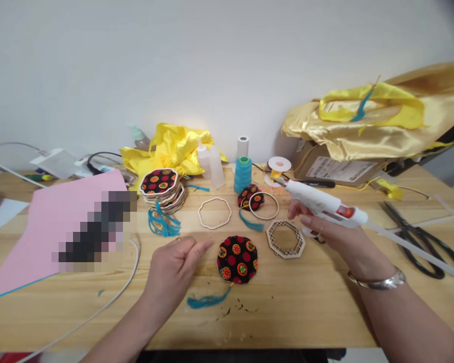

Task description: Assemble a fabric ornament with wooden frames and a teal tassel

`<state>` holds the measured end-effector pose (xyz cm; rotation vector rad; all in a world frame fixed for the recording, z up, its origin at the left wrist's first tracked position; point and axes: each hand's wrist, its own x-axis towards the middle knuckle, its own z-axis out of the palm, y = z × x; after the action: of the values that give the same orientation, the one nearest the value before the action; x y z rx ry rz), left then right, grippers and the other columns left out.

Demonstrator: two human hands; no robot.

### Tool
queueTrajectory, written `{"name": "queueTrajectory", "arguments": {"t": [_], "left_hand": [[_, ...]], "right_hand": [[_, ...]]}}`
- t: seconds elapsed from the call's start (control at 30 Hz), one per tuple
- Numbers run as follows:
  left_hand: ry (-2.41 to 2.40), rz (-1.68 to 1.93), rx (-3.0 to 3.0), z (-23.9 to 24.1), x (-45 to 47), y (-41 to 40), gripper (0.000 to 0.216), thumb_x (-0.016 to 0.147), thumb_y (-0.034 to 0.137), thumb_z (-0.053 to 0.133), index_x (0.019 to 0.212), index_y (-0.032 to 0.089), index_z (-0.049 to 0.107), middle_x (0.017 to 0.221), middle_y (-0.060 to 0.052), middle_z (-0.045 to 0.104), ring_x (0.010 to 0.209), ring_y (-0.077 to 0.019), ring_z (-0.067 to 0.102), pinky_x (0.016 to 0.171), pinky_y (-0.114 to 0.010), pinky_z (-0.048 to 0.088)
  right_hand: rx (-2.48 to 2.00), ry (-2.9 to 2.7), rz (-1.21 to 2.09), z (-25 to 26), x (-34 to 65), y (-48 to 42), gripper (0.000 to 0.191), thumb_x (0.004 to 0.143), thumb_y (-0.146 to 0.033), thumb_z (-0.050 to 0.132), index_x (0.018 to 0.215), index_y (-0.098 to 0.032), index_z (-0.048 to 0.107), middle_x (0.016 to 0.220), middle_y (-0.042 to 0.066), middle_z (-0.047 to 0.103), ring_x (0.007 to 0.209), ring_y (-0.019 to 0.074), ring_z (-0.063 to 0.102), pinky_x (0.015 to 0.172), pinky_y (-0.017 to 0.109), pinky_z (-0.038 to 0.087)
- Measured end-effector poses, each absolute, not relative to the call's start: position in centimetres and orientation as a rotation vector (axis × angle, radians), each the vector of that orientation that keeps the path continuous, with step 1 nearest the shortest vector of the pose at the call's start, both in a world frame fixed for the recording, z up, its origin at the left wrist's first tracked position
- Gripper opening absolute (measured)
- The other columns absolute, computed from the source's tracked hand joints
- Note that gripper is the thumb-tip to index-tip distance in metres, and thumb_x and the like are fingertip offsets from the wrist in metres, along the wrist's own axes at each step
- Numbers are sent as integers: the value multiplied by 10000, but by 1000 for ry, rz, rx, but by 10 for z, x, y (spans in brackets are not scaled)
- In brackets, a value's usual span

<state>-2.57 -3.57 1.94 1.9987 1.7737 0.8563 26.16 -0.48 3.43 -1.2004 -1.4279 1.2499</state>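
Observation:
In the head view my right hand grips a white hot glue gun with a glue stick running out of its back. The gun's nozzle points left, over the table. My left hand is closed in a loose fist with the thumb along the top, and I see nothing in it. Between the hands lies a round black patterned fabric piece with a blue tassel. A wooden lattice octagon lies near my right hand. A scalloped wooden frame and a wooden ring lie farther back.
Fabric-covered pieces form a stack at the back left. Near the wall stand a blue thread cone and white bottles. Scissors lie right, beyond a cardboard box. A pink sheet and white cable lie left.

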Motion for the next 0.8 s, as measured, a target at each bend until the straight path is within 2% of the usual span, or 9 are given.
{"name": "queueTrajectory", "arguments": {"t": [0.13, 0.23, 0.37, 0.53, 0.73, 0.8], "left_hand": [[1598, 859, 2039, 21, -22, -30, 185, 816, 292, 511, 683, 220, 618, 672, 24, 662, 643, -143, 611, 601, -233, 459], [1541, 814, 2041, 21, -18, -25, 162, 814, 246, 512, 735, 226, 652, 724, 12, 698, 693, -153, 642, 634, -249, 482], [1529, 758, 2037, 24, -9, -23, 176, 812, 227, 508, 754, 241, 673, 707, 18, 704, 682, -158, 651, 617, -257, 488], [1531, 781, 2073, 32, -1, -23, 202, 840, 264, 491, 712, 231, 643, 608, 23, 659, 576, -142, 613, 533, -230, 447], [1591, 879, 2193, 20, 0, -18, 375, 887, 309, 423, 537, 198, 500, 446, 45, 493, 425, -101, 479, 425, -195, 336], [1588, 922, 2220, 12, -2, -16, 417, 883, 318, 444, 485, 194, 438, 414, 57, 431, 394, -86, 432, 404, -191, 298]], "right_hand": [[-1102, -1398, 1266, 29, 269, -4, 254, 752, -418, 664, 921, -229, 663, 865, 39, 647, 810, 208, 586, 636, 295, 444], [-1103, -1386, 1251, 26, 275, -1, 290, 740, -460, 651, 893, -215, 677, 863, 69, 644, 874, 255, 580, 618, 317, 441], [-1123, -1371, 1240, 22, 279, 1, 331, 710, -478, 649, 917, -221, 668, 856, 83, 645, 823, 263, 580, 557, 322, 432], [-1122, -1349, 1197, 25, 280, 1, 343, 694, -501, 637, 907, -233, 654, 832, 91, 646, 797, 279, 578, 588, 367, 453], [-1030, -1318, 1131, 37, 280, 3, 274, 639, -500, 675, 636, -238, 595, 718, 72, 596, 828, 301, 566, 658, 403, 462], [-991, -1304, 1149, 37, 280, 3, 260, 631, -478, 693, 621, -236, 595, 712, 65, 590, 841, 297, 567, 694, 401, 461]]}}
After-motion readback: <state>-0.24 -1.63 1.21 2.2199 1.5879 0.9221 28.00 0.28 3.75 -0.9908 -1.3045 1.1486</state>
